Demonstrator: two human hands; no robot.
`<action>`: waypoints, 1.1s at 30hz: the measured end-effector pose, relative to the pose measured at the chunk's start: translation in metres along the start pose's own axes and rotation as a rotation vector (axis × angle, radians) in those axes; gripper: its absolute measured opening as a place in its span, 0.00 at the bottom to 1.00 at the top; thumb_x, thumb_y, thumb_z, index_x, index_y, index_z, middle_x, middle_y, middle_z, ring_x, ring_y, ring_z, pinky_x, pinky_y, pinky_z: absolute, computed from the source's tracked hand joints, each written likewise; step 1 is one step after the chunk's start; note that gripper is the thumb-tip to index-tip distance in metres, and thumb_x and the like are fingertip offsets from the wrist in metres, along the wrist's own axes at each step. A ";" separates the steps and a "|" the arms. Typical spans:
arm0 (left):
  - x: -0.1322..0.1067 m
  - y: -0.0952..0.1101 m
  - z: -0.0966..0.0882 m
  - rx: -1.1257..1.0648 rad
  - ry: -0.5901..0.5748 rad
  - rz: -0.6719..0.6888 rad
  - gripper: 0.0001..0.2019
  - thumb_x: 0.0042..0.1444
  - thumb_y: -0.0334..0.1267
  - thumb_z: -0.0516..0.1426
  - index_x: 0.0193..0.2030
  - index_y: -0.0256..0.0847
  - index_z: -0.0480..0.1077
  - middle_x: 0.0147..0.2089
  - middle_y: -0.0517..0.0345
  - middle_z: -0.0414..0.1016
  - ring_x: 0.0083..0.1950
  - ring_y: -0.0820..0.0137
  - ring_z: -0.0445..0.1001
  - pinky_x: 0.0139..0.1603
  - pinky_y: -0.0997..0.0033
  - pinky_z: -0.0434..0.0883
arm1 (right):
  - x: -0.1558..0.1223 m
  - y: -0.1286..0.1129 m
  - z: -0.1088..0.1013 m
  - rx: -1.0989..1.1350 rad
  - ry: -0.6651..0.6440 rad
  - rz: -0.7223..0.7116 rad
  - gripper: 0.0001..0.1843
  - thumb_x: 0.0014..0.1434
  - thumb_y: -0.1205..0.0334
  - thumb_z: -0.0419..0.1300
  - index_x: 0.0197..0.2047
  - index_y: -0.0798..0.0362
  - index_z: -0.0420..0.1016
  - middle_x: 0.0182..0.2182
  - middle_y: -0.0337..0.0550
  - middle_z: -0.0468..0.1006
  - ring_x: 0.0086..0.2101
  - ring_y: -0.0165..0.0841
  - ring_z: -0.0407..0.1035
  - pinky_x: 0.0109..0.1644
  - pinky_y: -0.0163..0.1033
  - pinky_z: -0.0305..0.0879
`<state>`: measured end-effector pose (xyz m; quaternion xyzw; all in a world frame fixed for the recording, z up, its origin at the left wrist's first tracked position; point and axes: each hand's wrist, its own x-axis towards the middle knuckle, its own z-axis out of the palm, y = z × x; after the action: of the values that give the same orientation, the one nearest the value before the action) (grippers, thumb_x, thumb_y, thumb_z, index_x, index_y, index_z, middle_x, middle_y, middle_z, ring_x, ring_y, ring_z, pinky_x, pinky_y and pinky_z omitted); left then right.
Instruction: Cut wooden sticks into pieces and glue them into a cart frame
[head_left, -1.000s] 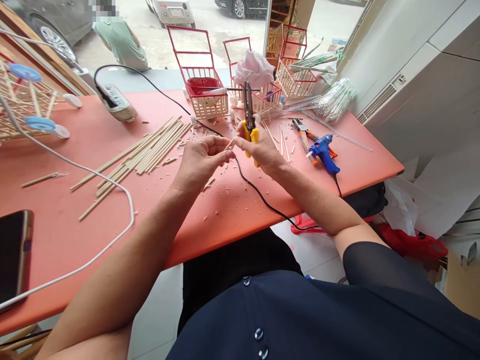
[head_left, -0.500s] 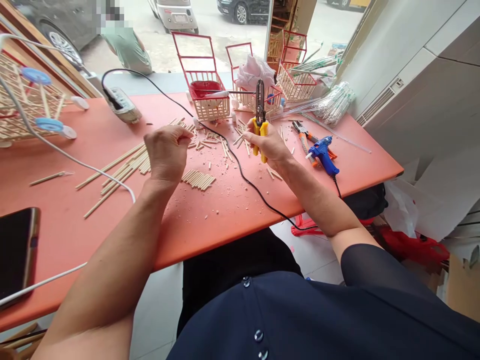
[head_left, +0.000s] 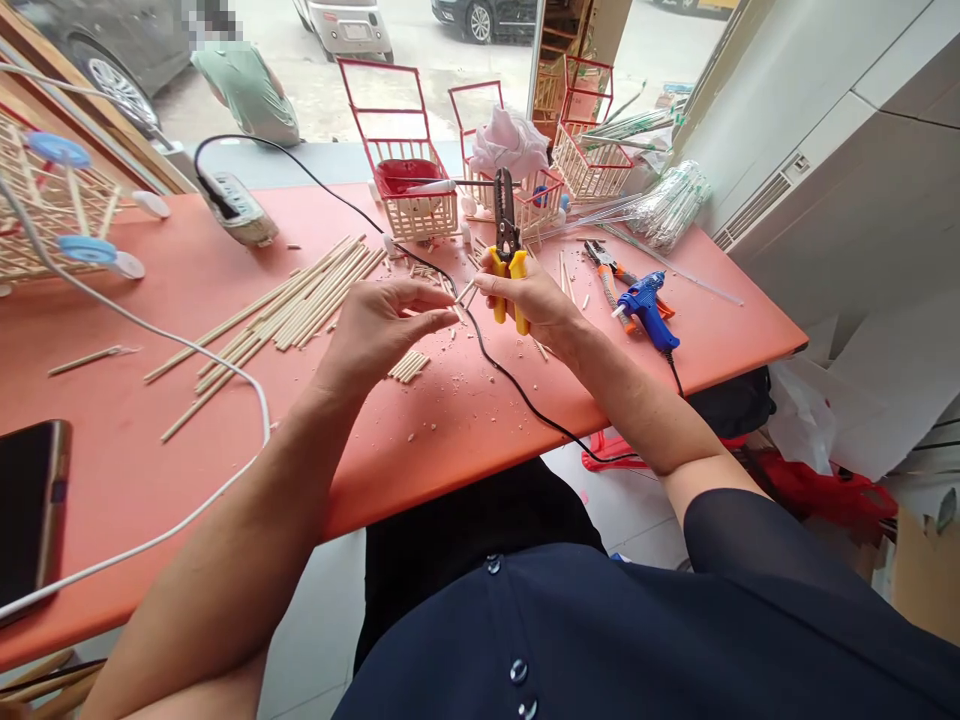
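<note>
My right hand (head_left: 525, 292) is wrapped round the yellow handles of a pair of wire strippers (head_left: 507, 235), their dark jaws pointing up and away. A short wooden stick (head_left: 466, 291) shows at that hand's thumb. My left hand (head_left: 390, 325) reaches toward it, thumb and forefinger stretched out with a gap between them; its other fingers are partly hidden. Below the left hand lies a row of short cut sticks (head_left: 409, 367). Long wooden sticks (head_left: 300, 300) are spread to its left. More cut pieces and crumbs lie around both hands.
A black cable (head_left: 495, 365) crosses the orange table (head_left: 375, 470). Small stick-built carts (head_left: 421, 212) stand at the back. To the right are orange-handled pliers (head_left: 604, 275) and a blue glue gun (head_left: 649, 308). A phone (head_left: 30, 510) and a white cable (head_left: 225, 490) lie left. A person (head_left: 247, 90) sits outside.
My left hand has moved right, from above the long sticks to beside my right hand, and its fingers have stretched out. The wire strippers have shifted slightly left and toward me.
</note>
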<state>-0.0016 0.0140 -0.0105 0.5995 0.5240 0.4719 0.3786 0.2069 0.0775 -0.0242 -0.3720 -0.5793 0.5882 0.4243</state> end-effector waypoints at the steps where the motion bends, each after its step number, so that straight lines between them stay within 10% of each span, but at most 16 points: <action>1: -0.001 -0.001 0.002 -0.019 -0.012 -0.019 0.08 0.50 0.37 0.77 0.37 0.42 0.90 0.38 0.52 0.91 0.39 0.61 0.87 0.44 0.63 0.80 | 0.000 0.000 0.001 -0.001 -0.004 0.002 0.28 0.55 0.49 0.82 0.43 0.46 0.67 0.34 0.33 0.70 0.33 0.29 0.65 0.35 0.38 0.70; 9: -0.003 -0.008 0.009 -0.198 -0.083 -0.132 0.24 0.49 0.62 0.78 0.35 0.40 0.90 0.38 0.42 0.91 0.38 0.58 0.89 0.33 0.68 0.74 | 0.000 0.010 0.016 -0.108 0.000 -0.085 0.28 0.59 0.44 0.79 0.42 0.47 0.65 0.35 0.33 0.69 0.35 0.30 0.66 0.36 0.37 0.67; 17: 0.000 -0.018 0.013 -0.313 -0.075 -0.225 0.25 0.37 0.58 0.82 0.33 0.40 0.88 0.33 0.44 0.89 0.32 0.63 0.85 0.31 0.68 0.74 | -0.005 0.011 0.020 -0.171 0.031 -0.142 0.25 0.62 0.46 0.78 0.42 0.46 0.66 0.38 0.36 0.72 0.41 0.32 0.69 0.42 0.37 0.73; 33: 0.006 -0.024 0.002 -0.404 -0.062 -0.230 0.24 0.49 0.57 0.80 0.41 0.41 0.88 0.45 0.44 0.91 0.42 0.62 0.90 0.41 0.68 0.83 | -0.002 0.008 0.019 -0.154 0.027 -0.072 0.29 0.58 0.41 0.80 0.41 0.46 0.67 0.34 0.34 0.70 0.38 0.32 0.68 0.43 0.39 0.74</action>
<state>-0.0064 0.0241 -0.0328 0.4622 0.4719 0.5022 0.5581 0.1895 0.0689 -0.0310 -0.3905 -0.6298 0.5212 0.4233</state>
